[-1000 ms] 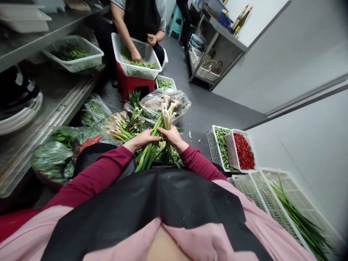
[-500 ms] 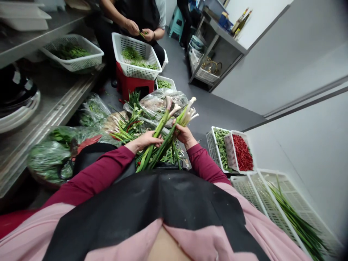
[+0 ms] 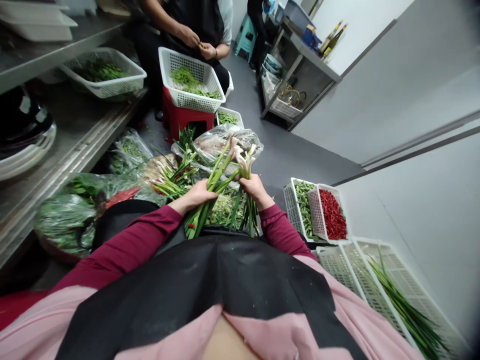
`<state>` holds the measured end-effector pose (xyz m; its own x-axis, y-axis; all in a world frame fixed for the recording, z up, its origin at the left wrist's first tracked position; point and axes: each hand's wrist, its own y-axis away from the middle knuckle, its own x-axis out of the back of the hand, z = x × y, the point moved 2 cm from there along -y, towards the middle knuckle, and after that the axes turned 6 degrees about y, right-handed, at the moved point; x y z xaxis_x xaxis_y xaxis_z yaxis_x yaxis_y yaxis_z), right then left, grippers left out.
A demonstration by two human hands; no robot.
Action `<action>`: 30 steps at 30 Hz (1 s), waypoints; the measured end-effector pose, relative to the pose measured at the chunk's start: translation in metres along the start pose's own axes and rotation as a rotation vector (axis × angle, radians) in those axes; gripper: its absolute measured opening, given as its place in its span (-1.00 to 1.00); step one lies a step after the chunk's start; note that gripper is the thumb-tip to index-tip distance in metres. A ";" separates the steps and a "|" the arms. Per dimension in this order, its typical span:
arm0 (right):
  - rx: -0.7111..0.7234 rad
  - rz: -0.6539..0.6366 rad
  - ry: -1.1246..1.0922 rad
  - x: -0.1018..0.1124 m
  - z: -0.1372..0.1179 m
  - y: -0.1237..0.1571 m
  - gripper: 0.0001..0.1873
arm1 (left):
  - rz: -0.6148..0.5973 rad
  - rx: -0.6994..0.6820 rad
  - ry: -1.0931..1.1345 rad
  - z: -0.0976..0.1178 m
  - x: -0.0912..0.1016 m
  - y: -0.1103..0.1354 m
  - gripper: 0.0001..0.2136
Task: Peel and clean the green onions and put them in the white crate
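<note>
My left hand is closed around a few long green garlic stalks, their pale bulb ends pointing up and away and their leaves hanging toward my lap. In my right hand is another bunch of green garlic, its white bulbs standing upright above the fingers and the leaves drooping below. The upper parts of the two bunches are close together. Beneath them lies a pile of green trimmings, partly hidden by hands and stalks. More stalks with white ends lie on the floor to the left.
Ahead, a co-worker's hands work above a white basket of greens on a red stool. Plastic-bagged vegetables lie left, beside a metal shelf. Baskets of green pods, red chillies and long green stalks stand right.
The two bunches, crossed and overlapping before, are now further apart. The right bunch has turned more upright, and my left hand has shifted slightly left. The co-worker's hands moved slightly.
</note>
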<state>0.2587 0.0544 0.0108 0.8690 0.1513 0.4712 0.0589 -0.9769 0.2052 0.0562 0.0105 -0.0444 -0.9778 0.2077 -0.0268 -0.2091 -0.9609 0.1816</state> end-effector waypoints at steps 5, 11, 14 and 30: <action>-0.151 0.292 -0.428 0.065 -0.001 -0.022 -0.97 | -0.101 -0.006 -0.075 -0.001 0.005 0.005 -0.69; -0.141 0.668 -0.307 0.173 -0.018 -0.048 -0.86 | -0.231 0.042 0.008 0.001 0.008 0.016 -0.69; -0.131 0.572 -0.181 0.185 -0.015 -0.044 -0.89 | -0.176 0.068 0.111 0.000 0.015 0.017 -0.69; 0.174 -0.227 -0.200 -0.040 0.010 0.033 -0.62 | -0.271 0.339 0.621 -0.007 -0.008 0.011 -0.71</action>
<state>0.2306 0.0149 -0.0097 0.9022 0.3517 0.2496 0.3293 -0.9355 0.1279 0.0617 -0.0028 -0.0489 -0.7405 0.1910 -0.6443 -0.5263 -0.7611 0.3792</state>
